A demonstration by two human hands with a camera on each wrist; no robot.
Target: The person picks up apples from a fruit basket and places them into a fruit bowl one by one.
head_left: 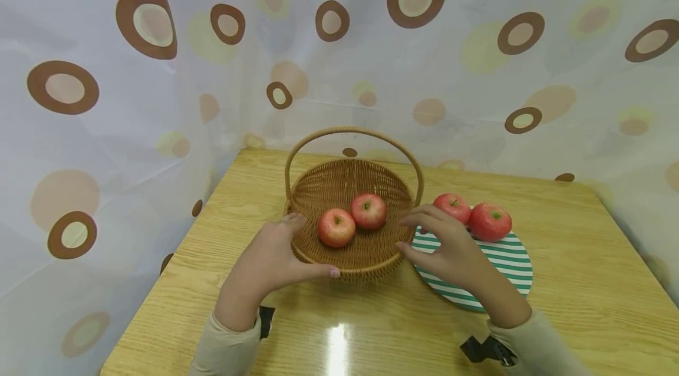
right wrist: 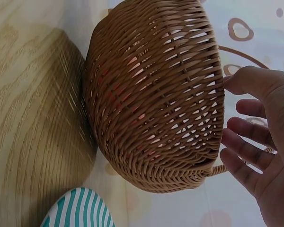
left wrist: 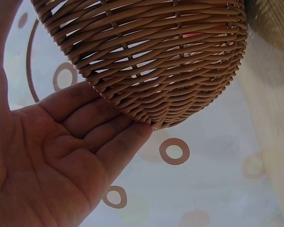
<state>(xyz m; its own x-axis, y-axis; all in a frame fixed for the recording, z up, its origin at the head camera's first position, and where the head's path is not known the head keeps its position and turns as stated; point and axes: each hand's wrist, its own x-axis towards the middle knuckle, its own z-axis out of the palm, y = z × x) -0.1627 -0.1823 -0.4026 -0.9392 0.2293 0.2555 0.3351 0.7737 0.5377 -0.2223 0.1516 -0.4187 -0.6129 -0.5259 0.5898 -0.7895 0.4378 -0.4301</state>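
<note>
Left wrist: straight-fingered hand (left wrist: pixel 61 158) against basket (left wrist: pixel 173 92)

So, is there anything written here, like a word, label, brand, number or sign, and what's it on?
None: no readable text in any view.
The basket and apples show no labels.
The round disc has only green and white stripes.
The backdrop has printed rings and spots, no letters.
</note>
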